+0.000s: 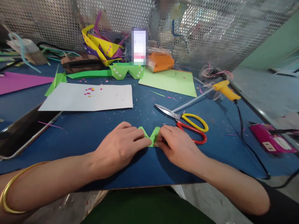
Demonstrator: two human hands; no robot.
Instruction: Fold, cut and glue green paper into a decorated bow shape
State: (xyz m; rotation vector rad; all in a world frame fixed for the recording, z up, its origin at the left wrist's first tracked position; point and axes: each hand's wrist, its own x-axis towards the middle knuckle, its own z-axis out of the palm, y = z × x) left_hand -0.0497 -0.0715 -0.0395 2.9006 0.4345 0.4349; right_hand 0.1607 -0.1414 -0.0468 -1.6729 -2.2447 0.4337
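Note:
A small folded piece of green paper (154,139) with a V-shaped notch lies near the front of the blue table. My left hand (121,141) is closed on its left part, covering most of that side. On the right part, the fingers of my right hand (176,144) pinch the paper. Scissors (179,116) with one yellow and one red handle lie just beyond my right hand, blades pointing left. Farther back sit green paper glasses (127,71) dotted with pale squares. A white sheet (112,98) bears several small pink pieces.
At the right are a yellow glue gun (225,89) with a glue stick, its black cord, and a pink power box (272,138). A dark phone (28,132) lies at left. Light green paper (173,82), an orange packet (161,61) and a lit phone (139,46) stand toward the mesh.

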